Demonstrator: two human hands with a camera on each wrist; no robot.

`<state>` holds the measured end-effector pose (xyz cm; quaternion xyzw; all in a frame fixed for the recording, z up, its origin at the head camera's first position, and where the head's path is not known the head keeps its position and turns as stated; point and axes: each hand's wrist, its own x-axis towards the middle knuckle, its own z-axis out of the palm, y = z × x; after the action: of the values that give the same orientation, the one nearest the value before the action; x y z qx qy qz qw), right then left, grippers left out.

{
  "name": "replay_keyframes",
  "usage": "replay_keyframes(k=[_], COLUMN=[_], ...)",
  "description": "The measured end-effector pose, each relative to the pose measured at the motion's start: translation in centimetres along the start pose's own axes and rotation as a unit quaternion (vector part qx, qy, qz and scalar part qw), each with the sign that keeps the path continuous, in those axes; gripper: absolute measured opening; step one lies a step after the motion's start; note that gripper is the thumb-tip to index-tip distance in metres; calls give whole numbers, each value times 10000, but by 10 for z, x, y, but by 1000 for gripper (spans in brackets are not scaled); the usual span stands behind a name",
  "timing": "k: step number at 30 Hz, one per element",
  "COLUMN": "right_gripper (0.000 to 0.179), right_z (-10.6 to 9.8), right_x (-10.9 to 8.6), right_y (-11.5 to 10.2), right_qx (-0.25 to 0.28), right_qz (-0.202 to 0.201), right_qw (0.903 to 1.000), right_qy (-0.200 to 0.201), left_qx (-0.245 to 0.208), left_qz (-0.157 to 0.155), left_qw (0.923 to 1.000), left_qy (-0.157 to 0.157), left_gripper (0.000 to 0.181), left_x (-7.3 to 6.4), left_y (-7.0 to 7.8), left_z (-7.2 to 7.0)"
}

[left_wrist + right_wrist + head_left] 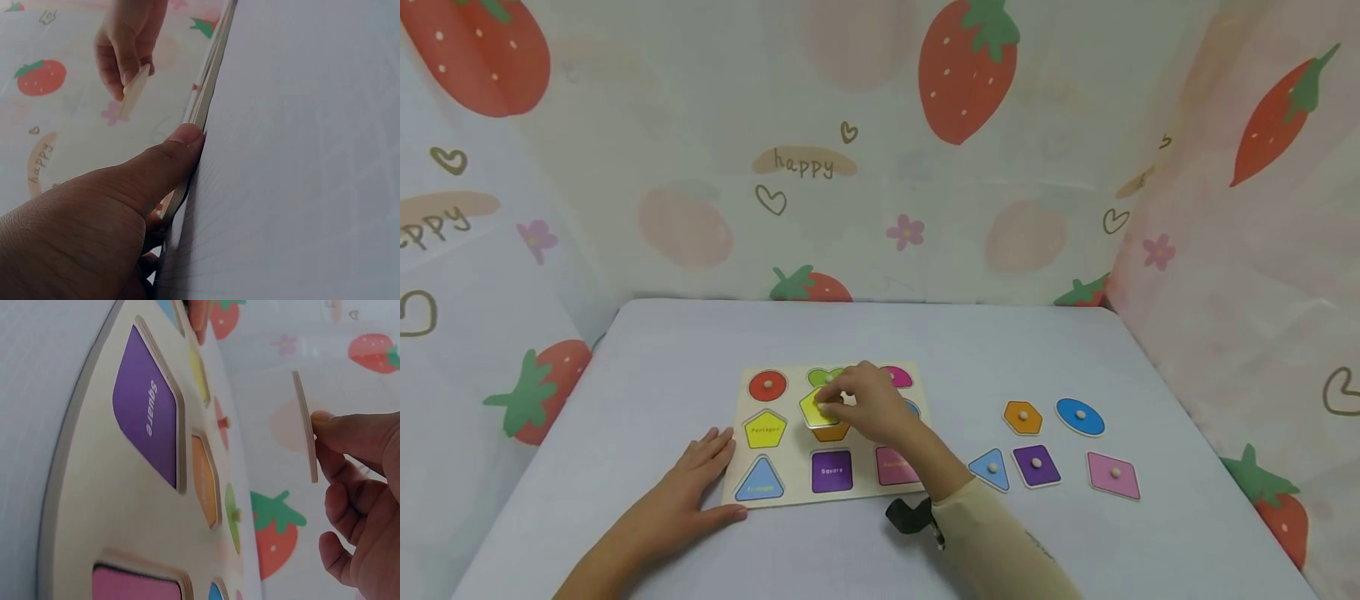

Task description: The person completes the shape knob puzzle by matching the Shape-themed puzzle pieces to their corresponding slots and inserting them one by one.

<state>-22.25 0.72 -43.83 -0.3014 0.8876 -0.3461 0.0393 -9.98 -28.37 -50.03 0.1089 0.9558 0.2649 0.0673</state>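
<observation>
A wooden shape puzzle board (pixel 796 468) lies on the table. My right hand (pixel 874 406) pinches a yellow pentagon piece (pixel 809 410) by its knob; in the right wrist view the pentagon piece (pixel 305 425) is edge-on, raised off the board. The yellow recess labelled Pentagon (pixel 765 431) lies to the left of that piece. With fingers spread, my left hand (pixel 687 490) rests at the board's left edge; its thumb (pixel 165 159) touches the board's edge. A red circle piece (pixel 767 385), a green piece (pixel 820 377) and a magenta piece (pixel 898 377) sit in the back row, the latter two partly hidden.
Right of the board lie loose knobbed pieces: an orange hexagon (pixel 1022 417), a blue oval (pixel 1080 416), a light blue triangle (pixel 989 470), a purple square (pixel 1036 466) and a pink four-sided piece (pixel 1113 476). Strawberry-print sheets (pixel 865 217) surround the white table (pixel 1000 350).
</observation>
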Motion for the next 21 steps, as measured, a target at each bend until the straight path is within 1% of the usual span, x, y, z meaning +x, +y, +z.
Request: replay_keyframes(k=[8, 15, 17, 21], right_gripper=[12, 12, 13, 15], right_z=[18, 35, 39, 47], right_x=[14, 27, 31, 35], right_y=[-11, -17, -19, -21], right_qx=[-3, -251, -267, -312], right_qz=[152, 8, 48, 199], right_qw=[9997, 9993, 9991, 9986], right_qy=[-182, -263, -311, -369], left_qx=[39, 7, -28, -85], left_qz=[-9, 127, 181, 184], left_qw=[10000, 9999, 9998, 9998], left_qy=[-24, 45, 77, 65], left_gripper=[109, 108, 107, 108], left_x=[1, 0, 0, 0], left_y=[0, -3, -3, -3], left_z=[-1, -1, 0, 0])
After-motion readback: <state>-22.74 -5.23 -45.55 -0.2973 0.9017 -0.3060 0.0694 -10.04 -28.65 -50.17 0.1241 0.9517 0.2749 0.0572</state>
